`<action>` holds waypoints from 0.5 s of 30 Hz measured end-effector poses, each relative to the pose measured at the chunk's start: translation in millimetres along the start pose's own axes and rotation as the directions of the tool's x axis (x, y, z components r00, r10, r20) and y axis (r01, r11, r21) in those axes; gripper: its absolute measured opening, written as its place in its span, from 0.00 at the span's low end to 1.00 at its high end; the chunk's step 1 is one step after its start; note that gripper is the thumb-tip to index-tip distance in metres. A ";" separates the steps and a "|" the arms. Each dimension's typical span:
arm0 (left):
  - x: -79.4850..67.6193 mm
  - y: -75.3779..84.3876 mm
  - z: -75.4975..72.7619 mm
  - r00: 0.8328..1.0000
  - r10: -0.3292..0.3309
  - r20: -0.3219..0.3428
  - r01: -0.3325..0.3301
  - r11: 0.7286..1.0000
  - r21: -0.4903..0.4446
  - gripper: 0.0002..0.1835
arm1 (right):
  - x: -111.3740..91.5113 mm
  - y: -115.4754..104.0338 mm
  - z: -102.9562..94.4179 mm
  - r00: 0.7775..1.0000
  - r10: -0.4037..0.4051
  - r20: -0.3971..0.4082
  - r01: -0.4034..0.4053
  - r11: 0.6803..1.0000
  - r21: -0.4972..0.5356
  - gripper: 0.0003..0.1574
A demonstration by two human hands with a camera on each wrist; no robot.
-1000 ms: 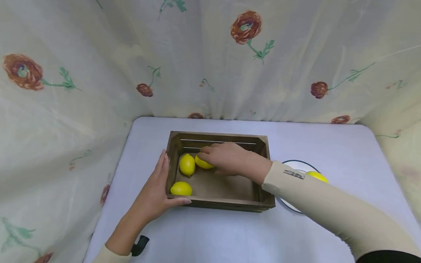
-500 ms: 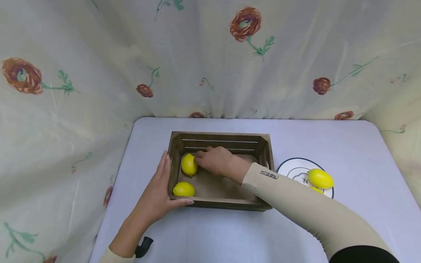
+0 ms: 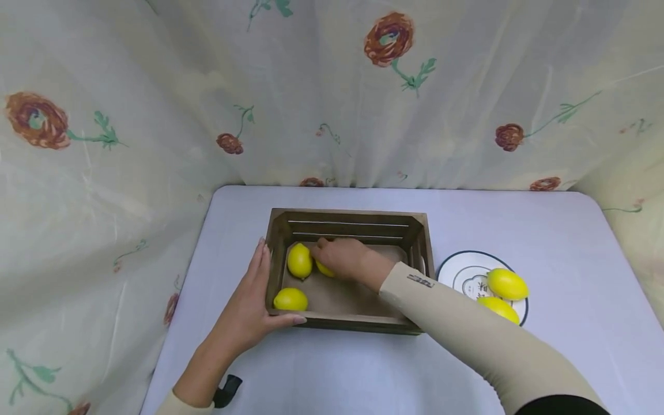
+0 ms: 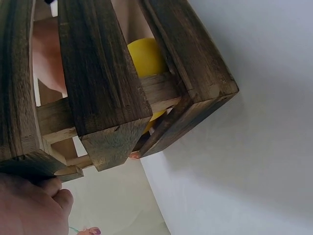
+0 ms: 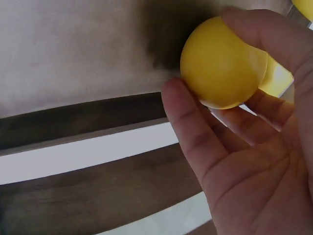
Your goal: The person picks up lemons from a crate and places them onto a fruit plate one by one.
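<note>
A dark wooden crate [image 3: 347,320] stands on the table. In the head view, my left hand [image 3: 244,308] lies at its near left corner, straight fingers along the left wall and thumb on the front rim. Inside, my right hand [image 3: 347,258] holds a lemon [image 5: 222,63] near the crate floor; the right wrist view has thumb and fingers around it. Just left of that hand sits another lemon [image 3: 300,261]. A further lemon [image 3: 290,300] rests in the near left corner. Through the slats, the left wrist view catches a yellow lemon [image 4: 146,56].
Right of the crate is a white plate [image 3: 456,266] with a dark rim, bearing two lemons [image 3: 507,284], partly behind the right sleeve. A white cloth covers the table [image 3: 332,374]. Flowered curtains [image 3: 321,75] hang behind and at both sides.
My right hand has shifted slightly left and nearer, closing around the lemon. As the forearm lowered, the plate's lemons came into fuller view. The left hand stays at the crate corner.
</note>
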State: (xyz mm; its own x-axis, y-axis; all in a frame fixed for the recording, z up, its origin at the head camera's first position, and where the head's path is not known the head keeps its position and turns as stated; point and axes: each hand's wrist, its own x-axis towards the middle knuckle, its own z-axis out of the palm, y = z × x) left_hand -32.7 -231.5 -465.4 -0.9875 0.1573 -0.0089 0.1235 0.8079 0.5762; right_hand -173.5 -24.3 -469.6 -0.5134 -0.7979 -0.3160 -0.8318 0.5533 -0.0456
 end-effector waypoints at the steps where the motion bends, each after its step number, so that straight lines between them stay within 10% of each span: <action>1: -0.4 0.0 0.0 1.000 -0.003 0.000 0.003 1.000 0.002 0.77 | 0.3 -1.3 0.4 1.000 0.011 0.017 -0.011 1.000 0.014 0.26; 15: -0.3 0.0 0.5 1.000 0.003 -0.008 -0.003 1.000 0.008 0.77 | 2.6 -5.4 6.1 0.994 0.006 0.113 -0.008 1.000 0.012 0.29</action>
State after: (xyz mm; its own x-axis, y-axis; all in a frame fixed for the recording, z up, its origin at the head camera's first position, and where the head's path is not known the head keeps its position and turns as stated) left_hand -32.3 -231.2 -465.8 -0.9878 0.1555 -0.0005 0.1275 0.8117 0.5700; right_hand -169.1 -27.9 -476.0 -0.4912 -0.7622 -0.4216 -0.8252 0.5622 -0.0548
